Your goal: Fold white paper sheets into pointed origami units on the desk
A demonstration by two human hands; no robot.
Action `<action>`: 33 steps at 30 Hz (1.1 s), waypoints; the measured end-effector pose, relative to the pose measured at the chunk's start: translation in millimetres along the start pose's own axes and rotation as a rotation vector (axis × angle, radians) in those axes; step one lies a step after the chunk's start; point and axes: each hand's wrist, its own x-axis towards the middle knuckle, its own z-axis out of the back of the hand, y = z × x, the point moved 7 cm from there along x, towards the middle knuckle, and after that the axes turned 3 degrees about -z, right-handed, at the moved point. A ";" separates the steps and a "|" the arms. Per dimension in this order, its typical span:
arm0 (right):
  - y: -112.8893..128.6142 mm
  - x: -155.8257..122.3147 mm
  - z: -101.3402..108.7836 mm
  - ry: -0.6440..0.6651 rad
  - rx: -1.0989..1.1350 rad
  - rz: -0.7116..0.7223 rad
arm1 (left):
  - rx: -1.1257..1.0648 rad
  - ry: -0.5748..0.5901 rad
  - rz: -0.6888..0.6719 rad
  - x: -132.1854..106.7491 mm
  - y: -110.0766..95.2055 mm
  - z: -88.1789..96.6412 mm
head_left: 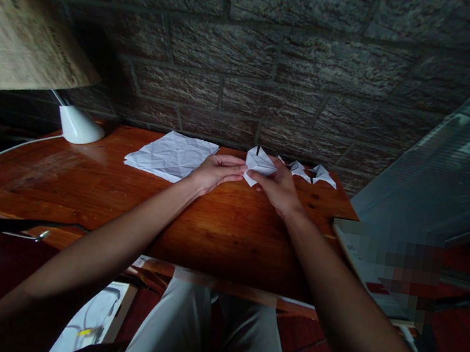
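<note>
Between my two hands a folded piece of white paper (pixel 260 162) is held up over the wooden table, with several creases and pointed corners. My left hand (pixel 217 173) pinches its left edge between thumb and fingers. On the other side my right hand (pixel 278 187) grips it, the thumb lying across its front and the fingers mostly behind it. To the left of my left hand lies a stack of creased white paper sheets (pixel 172 153). Small folded paper pieces (pixel 324 176) stand in a row beyond my right hand, one partly hidden by it.
The wooden table (pixel 83 188) backs onto a dark brick wall (pixel 244 54). At its left end stands a lamp with a printed shade (pixel 30 39) and white base (pixel 77 123), its cord trailing left. A translucent panel (pixel 452 143) leans at the right.
</note>
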 end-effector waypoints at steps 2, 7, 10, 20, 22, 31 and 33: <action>2.1 -0.6 0.1 -0.005 0.022 -0.004 | -0.008 0.002 -0.006 0.4 -0.6 0.0; 8.7 -0.4 5.5 -0.040 0.049 -0.011 | -0.017 -0.016 -0.007 2.6 -1.1 2.3; 10.2 -1.0 8.3 -0.052 0.044 -0.026 | -0.009 -0.040 -0.048 2.8 -5.0 3.9; 8.2 -2.4 10.1 -0.092 0.177 -0.047 | -0.105 0.001 -0.098 -2.3 -11.1 -8.7; 6.6 -2.9 8.4 -0.080 0.187 -0.085 | -0.112 -0.005 -0.105 -1.8 -10.1 -8.2; 3.9 -4.9 2.2 -0.021 0.293 -0.173 | -0.087 -0.004 -0.092 -2.6 -10.0 -8.3; 4.0 -4.7 3.2 -0.036 0.327 -0.176 | -0.077 -0.005 -0.095 -3.2 -9.6 -8.6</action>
